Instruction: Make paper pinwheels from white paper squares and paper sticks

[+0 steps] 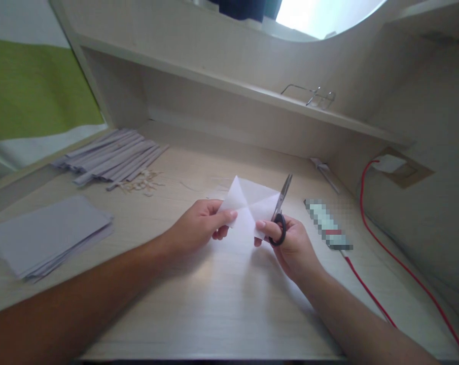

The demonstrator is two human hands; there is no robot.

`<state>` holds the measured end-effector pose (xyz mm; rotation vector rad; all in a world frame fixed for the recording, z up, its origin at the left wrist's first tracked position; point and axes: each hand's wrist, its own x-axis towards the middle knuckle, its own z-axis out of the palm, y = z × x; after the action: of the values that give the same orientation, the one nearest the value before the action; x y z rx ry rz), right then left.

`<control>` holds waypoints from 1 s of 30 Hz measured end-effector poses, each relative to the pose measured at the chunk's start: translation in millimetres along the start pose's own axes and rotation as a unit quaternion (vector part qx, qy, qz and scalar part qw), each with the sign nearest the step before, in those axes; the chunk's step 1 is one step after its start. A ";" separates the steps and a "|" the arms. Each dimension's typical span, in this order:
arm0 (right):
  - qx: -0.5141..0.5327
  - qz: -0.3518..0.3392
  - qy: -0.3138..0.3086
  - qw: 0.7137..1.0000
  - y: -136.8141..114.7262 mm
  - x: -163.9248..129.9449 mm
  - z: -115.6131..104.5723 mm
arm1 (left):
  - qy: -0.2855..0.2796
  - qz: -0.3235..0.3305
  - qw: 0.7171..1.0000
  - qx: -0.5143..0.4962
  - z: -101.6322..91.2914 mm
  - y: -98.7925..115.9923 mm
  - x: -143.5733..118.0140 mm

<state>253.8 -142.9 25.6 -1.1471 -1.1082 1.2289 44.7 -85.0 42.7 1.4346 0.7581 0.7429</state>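
Note:
A small white sheet of paper (pixel 259 195) with crossing creases is held up above the desk between both hands. My left hand (pixel 206 220) pinches its left corner, thumb on top and fingers beneath. On the other side, my right hand (pixel 286 238) grips the lower right part of the paper between thumb and fingers. That same hand also carries a pair of scissors (pixel 279 210) with black handles, its blades pointing up and away, lying beside the paper's right edge. The blades look nearly closed.
Folded paper strips (pixel 111 154) lie in a heap at the back left, beside pale scraps (pixel 143 182). A stack of paper (pixel 50 233) rests at the left. A phone (pixel 328 223) with a red cable (pixel 369 291) lies at right. A shelf (pixel 229 81) overhangs the desk's back.

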 end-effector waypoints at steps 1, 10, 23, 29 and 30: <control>0.005 -0.005 0.005 1.000 -0.2 -0.1 0.4 | 0.005 -0.001 1.000 -0.005 0.2 -0.3 0.3; -0.099 0.037 -0.068 0.992 -7.2 1.1 0.8 | 0.140 0.084 0.984 0.077 -15.6 13.0 -0.4; -0.212 0.110 -0.202 0.950 -21.6 -8.6 5.6 | 0.169 0.103 0.980 -0.016 -25.9 21.0 -0.5; -0.205 0.111 -0.208 0.950 -21.7 -9.0 6.0 | 0.148 0.096 0.984 -0.004 -24.9 21.3 -1.3; -0.204 0.111 -0.210 0.950 -21.7 -9.1 6.1 | 0.146 0.096 0.985 -0.004 -24.8 21.2 -1.3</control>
<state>249.7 -151.9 47.8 -1.3843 -1.6445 1.5091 23.8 -71.8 63.9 1.4211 0.8455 1.1209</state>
